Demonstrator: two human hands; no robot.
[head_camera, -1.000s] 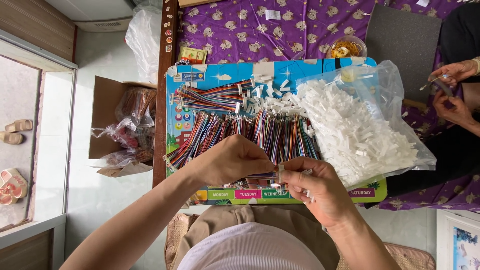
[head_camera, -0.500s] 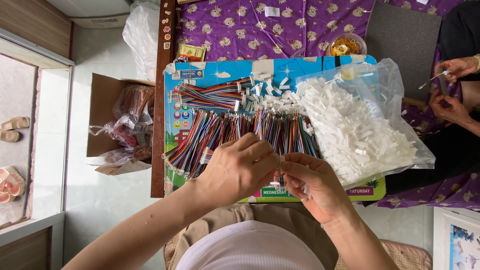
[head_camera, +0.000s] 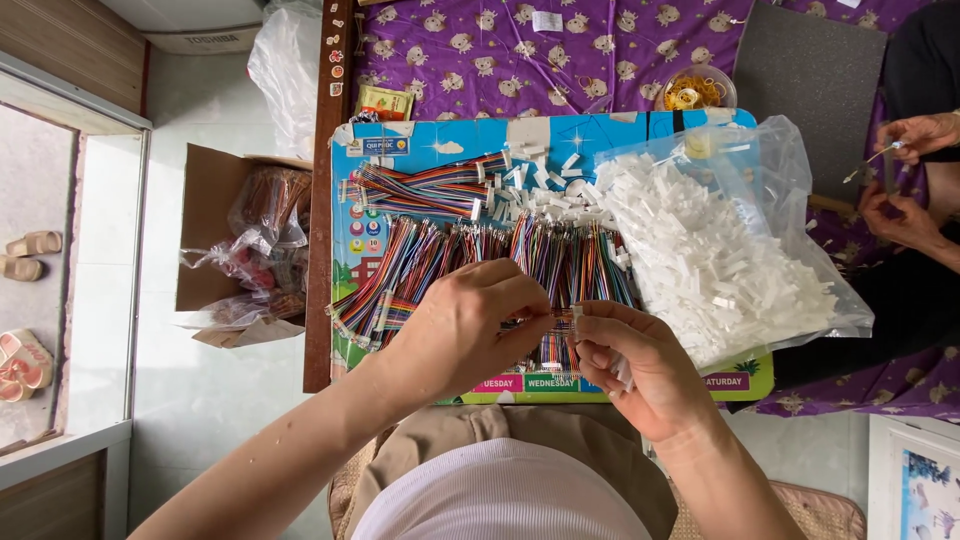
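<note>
Cardboard box (head_camera: 215, 200) on the tiled floor left of the counter, open, holding crumpled clear bags of reddish-brown goods. White plastic bag (head_camera: 285, 70) stands behind it. Sandals (head_camera: 25, 300) lie at the far left past a doorway sill. Purple patterned cloth (head_camera: 500, 45) covers the surface beyond the counter; on it a small yellow-green packet (head_camera: 385, 102), a clear bowl of yellow rubber bands (head_camera: 695, 90) and a grey foam sheet (head_camera: 805, 90). Another person's hands (head_camera: 905, 180) at right edge hold a thin metal tool.
</note>
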